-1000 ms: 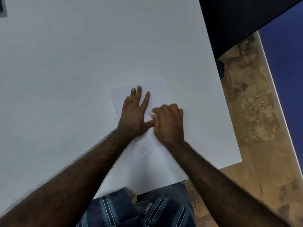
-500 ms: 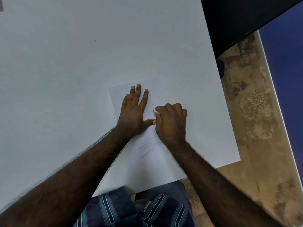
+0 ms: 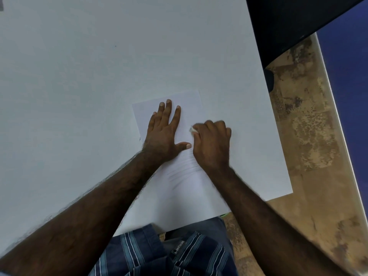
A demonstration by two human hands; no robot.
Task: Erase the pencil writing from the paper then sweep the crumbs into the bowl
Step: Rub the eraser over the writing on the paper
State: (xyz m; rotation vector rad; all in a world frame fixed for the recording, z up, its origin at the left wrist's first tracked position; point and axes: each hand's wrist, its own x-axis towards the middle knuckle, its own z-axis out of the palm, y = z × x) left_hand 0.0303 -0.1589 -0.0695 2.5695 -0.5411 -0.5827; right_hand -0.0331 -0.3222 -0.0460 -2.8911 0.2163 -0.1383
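A white sheet of paper (image 3: 183, 184) lies on the white table (image 3: 99, 76), reaching to the near edge. Faint pencil lines show on it between my wrists. My left hand (image 3: 164, 134) lies flat on the paper's upper part, fingers straight and spread. My right hand (image 3: 212, 144) is curled beside it and pinches a small white eraser (image 3: 192, 130), whose tip touches the paper. No bowl is in view.
The table's right edge runs close to my right hand, with brown mottled floor (image 3: 310, 136) beyond it. A dark object (image 3: 288, 22) stands at the top right, a blue surface (image 3: 350, 80) at the far right. My striped shorts show at the bottom.
My right hand with the eraser has shifted slightly back and forth over the paper. My left hand has stayed flat in the same spot.
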